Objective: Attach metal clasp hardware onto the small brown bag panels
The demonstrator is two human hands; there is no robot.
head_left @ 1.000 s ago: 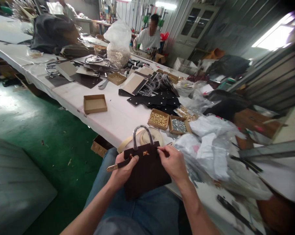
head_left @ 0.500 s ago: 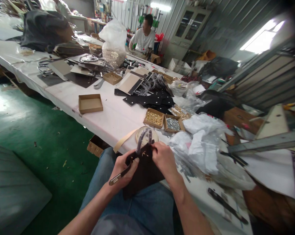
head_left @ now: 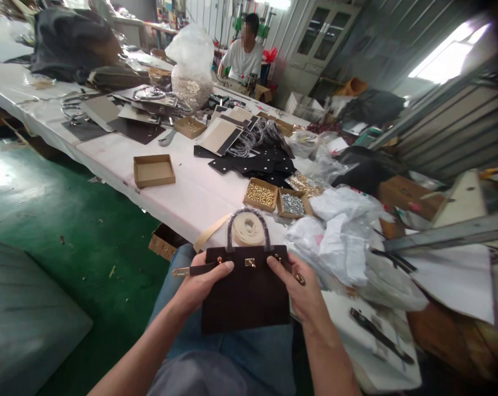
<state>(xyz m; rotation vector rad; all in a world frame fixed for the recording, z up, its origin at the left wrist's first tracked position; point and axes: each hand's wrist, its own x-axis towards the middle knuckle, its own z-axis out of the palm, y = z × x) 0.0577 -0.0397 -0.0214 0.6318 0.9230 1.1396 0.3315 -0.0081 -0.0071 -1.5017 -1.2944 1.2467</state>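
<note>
A small dark brown handbag (head_left: 249,294) with a wrapped loop handle and gold clasp stands upright on my lap, facing me. My left hand (head_left: 199,283) grips its left edge, thumb on the front near the strap with a gold tip (head_left: 181,271). My right hand (head_left: 300,291) grips the right edge, thumb on the front near the other gold-tipped strap. Behind the handle lies a coil of cream strap (head_left: 249,230) on the table edge.
The long white table (head_left: 191,192) carries an empty cardboard tray (head_left: 153,170), a box of gold studs (head_left: 260,194), a box of silver parts (head_left: 292,204), black leather pieces (head_left: 261,165) and crumpled plastic bags (head_left: 343,231). A person in a white shirt (head_left: 242,58) sits far back. Green floor lies left.
The bag has turned from edge-on to face me squarely. My right hand has moved from the top by the handle to the bag's right edge.
</note>
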